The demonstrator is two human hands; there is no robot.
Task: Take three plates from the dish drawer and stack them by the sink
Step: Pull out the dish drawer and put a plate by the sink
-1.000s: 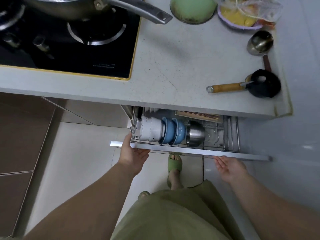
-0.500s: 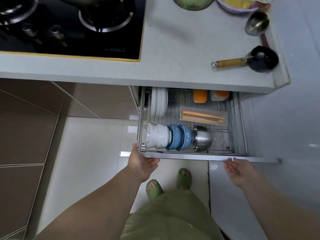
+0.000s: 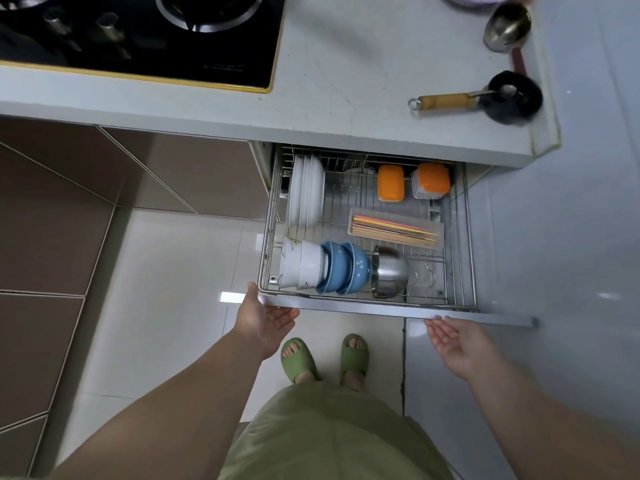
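Observation:
The dish drawer (image 3: 485,317) stands pulled out below the countertop (image 3: 346,81). Several white plates (image 3: 306,190) stand on edge in its wire rack at the back left. My left hand (image 3: 263,317) is at the left end of the drawer front, palm up, thumb on top of the edge and fingers beneath it. My right hand (image 3: 457,341) lies palm up further right, with only its fingertips touching the front edge. No sink is in view.
In the drawer's front row lie white bowls (image 3: 301,268), blue bowls (image 3: 343,268) and a steel bowl (image 3: 389,271). Behind them are a chopstick tray (image 3: 394,230) and orange-lidded containers (image 3: 390,183). A stove (image 3: 138,39) and a black ladle (image 3: 512,98) sit on the counter.
The drawer has slid further out towards me with both hands on its front. The plates and orange containers at the back have come into sight. I have stepped back.

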